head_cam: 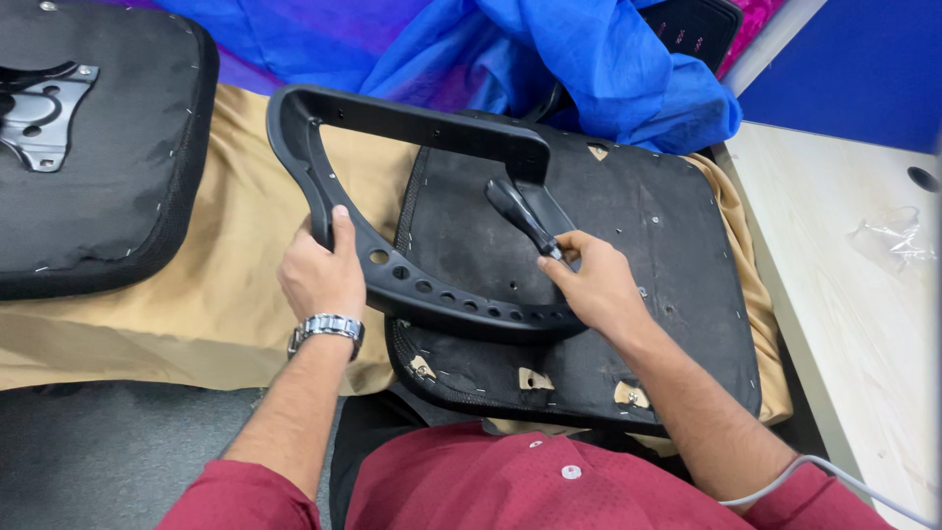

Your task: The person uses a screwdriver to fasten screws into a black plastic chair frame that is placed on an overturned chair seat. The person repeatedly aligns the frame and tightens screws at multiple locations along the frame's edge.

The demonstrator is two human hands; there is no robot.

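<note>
A black plastic chair armrest frame (392, 128), a curved loop with a row of holes, lies over an upturned black chair seat (667, 245). My left hand (322, 275) grips the frame's left curve, and a metal watch sits on that wrist. My right hand (594, 285) holds a black-handled screwdriver (520, 216), its tip near the frame's lower bar where it meets the seat's underside. Fabric is stapled along the seat's edge.
A second upturned seat (88, 147) with a metal mounting plate (39, 108) lies at the left on tan cloth (216, 294). Blue cloth (589, 59) is bunched at the back. A pale wooden table (854, 294) stands at the right. Grey floor shows at the lower left.
</note>
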